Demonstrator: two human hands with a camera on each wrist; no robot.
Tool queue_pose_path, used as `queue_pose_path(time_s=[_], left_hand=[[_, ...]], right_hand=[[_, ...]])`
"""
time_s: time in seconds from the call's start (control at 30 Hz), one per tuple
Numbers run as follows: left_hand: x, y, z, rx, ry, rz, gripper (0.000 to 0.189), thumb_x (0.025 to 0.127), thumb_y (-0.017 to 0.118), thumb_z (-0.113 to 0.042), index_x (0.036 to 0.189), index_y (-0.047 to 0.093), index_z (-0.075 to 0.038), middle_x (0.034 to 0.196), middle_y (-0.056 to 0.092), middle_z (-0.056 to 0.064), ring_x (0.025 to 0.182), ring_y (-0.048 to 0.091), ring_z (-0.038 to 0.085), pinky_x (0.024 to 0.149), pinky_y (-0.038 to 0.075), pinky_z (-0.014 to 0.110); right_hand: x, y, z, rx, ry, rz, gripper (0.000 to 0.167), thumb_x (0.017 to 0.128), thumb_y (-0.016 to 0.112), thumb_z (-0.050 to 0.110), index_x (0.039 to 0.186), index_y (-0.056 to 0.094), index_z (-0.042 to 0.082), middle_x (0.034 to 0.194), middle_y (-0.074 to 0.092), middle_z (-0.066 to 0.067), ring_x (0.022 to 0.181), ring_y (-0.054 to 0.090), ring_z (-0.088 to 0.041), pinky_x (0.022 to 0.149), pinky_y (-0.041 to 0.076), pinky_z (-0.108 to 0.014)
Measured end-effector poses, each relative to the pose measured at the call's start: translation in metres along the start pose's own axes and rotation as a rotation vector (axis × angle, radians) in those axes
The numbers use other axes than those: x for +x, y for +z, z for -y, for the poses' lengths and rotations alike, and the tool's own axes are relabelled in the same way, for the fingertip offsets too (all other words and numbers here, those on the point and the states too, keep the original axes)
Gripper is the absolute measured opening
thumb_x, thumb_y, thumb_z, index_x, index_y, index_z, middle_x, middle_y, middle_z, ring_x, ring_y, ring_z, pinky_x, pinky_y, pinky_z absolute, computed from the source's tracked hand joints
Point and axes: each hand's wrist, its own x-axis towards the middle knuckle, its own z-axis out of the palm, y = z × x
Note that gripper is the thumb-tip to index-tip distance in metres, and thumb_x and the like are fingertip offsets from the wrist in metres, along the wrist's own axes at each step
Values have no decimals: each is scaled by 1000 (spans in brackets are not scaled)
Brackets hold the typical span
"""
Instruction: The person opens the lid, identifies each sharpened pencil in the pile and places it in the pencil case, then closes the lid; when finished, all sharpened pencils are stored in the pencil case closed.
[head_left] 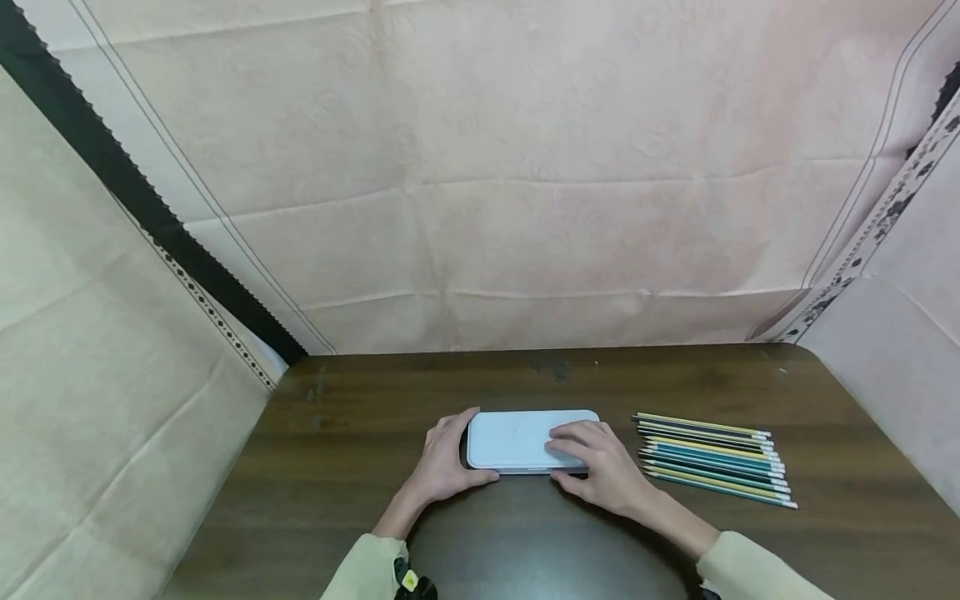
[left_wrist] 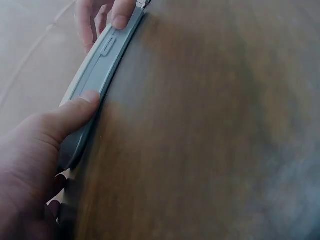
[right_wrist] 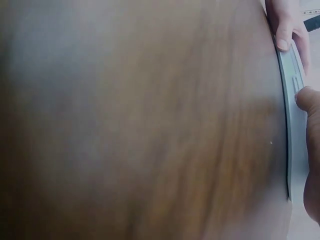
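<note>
A flat, pale blue pencil case with rounded corners lies closed on the table, its long front side towards me. My left hand grips its left end, fingers round the far side and thumb on the front side. With the fingers over the right part of the lid and the thumb at the front side, my right hand holds the other end. In the left wrist view a small latch shows on the front side, just below the right thumb. The left fingertips are partly hidden behind the case.
Several pencils in yellow, teal, green and dark tones lie side by side right of the case, tips pointing left. The brown wooden table is bordered by pale cloth at the back and both sides.
</note>
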Motion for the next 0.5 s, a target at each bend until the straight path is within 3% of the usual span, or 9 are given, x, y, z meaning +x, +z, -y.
queue_pose_path(time_s=[0.33,0.5], left_hand=[[0,1,3,14,8,-13,101,69,91,-45,150,43,-10,143,51,8,129,41,31,103,29,55],[-1,-1,4,13,4,-9,101,68,91,-46,150,43,-11,143,52,7,129,42,30,102,30,54]], right_hand=[[4,7,0,-83,-12,6,39,72,90,23,106,76,13,113,65,-6,106,57,-23,87,37,-48],[7,11,-2,-168,-80,4,37,72,89,27,102,75,13,107,65,-5,101,59,-22,85,41,-48]])
